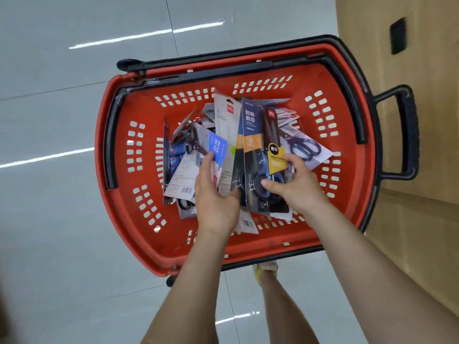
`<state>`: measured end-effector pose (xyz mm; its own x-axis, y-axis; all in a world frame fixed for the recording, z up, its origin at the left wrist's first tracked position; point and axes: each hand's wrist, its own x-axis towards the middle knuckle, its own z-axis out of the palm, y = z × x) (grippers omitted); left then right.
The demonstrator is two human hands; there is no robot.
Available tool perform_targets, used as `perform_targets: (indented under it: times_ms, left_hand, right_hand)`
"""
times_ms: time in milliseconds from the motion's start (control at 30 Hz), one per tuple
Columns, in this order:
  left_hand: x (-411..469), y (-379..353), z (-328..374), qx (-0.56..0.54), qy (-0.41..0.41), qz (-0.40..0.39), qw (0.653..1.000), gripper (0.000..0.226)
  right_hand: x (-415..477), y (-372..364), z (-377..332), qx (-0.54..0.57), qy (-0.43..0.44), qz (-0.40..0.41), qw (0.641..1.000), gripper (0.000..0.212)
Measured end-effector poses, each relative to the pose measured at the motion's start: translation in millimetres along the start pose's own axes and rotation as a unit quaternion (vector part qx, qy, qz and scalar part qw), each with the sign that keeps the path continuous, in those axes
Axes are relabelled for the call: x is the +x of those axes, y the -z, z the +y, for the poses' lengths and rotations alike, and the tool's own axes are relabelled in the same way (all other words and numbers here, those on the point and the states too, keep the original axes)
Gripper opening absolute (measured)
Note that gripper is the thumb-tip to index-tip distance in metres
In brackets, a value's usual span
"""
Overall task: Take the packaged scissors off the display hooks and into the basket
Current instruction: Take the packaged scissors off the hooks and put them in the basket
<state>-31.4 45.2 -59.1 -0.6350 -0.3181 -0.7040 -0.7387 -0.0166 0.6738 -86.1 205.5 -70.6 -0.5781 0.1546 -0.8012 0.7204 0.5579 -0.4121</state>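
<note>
Basket (273,245) full of packaged scissors (253,125); several upright

Basket (119,194): red, perforated, centre frame.
Dark-blue scissors pack (257,145): held upright mid-basket.
Grey scissors pack (224,125): upright, just left.
Other packs (182,170): heaped beneath.

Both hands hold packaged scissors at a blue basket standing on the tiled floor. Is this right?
Only the colour is wrong: the head view shows the basket is red. The left hand and right hand do hold packaged scissors at it.
</note>
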Motion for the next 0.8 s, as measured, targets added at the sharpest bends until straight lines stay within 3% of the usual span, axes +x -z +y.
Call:
perform_targets:
  times_ms: [133,267,433,567,667,800]
  left_hand:
    - [-12,17,-2,0.006,-0.008,-0.006,1.0,0.078]
    - [-34,41,3,0.029,-0.027,0.006,0.999,0.076]
    - [-59,75,18,0.134,-0.14,0.049,0.98,0.076]
    - [-84,65,40,0.253,-0.243,0.049,0.935,0.079]
    - [-68,28,36,0.394,-0.266,-0.028,0.879,0.079]
    - [-31,-21,21,0.522,-0.168,-0.189,0.815,0.073]
  right_hand:
    - [-5,-1,0,0.085,-0.027,-0.02,0.996,0.075]
    - [-10,10,-3,0.022,-0.008,0.001,1.0,0.083]
    - [-23,31,-4,-0.053,-0.014,0.011,0.998,0.079]
    - [-24,38,4,0.008,-0.05,-0.007,0.999,0.07]
    - [-21,37,9,0.087,-0.064,-0.041,0.993,0.067]
    - [-27,28,18,0.235,-0.111,-0.045,0.964,0.039]
